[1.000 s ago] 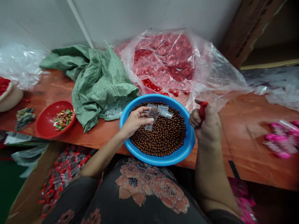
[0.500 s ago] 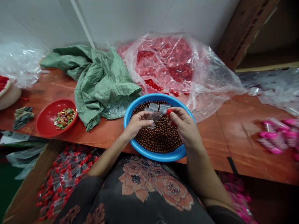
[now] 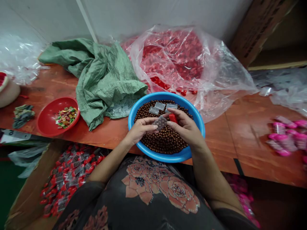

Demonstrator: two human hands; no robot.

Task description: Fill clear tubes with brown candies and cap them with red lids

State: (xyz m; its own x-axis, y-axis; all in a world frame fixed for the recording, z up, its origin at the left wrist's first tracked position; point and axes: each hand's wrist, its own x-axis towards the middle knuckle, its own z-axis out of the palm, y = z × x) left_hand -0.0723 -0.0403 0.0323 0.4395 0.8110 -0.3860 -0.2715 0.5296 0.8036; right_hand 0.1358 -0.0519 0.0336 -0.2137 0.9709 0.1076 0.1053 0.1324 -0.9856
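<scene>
Over a blue basin (image 3: 202, 132) full of small brown balls (image 3: 165, 145), both hands are close together. Between the thumb and fingers of my left hand (image 3: 142, 129) is a small clear plastic box (image 3: 160, 123) with brown balls showing inside. My right hand (image 3: 188, 129) pinches a red plastic cap (image 3: 173, 118) right beside the box's end; whether the two touch I cannot tell. Behind the hands, several clear boxes (image 3: 160, 105) lie on top of the balls.
A clear bag of red pieces (image 3: 172, 60) and a green woven sack (image 3: 103, 83) lie behind the basin. Left stands a red bowl of wrapped bits (image 3: 44, 123). Pink-capped packs (image 3: 286, 135) lie right. Below the table edge, a carton (image 3: 26, 191) holds red-capped boxes (image 3: 69, 179).
The right hand has brought the red cap down and left, beside the clear box. My left hand now holds that box lower and tilted, and the view has shifted slightly.
</scene>
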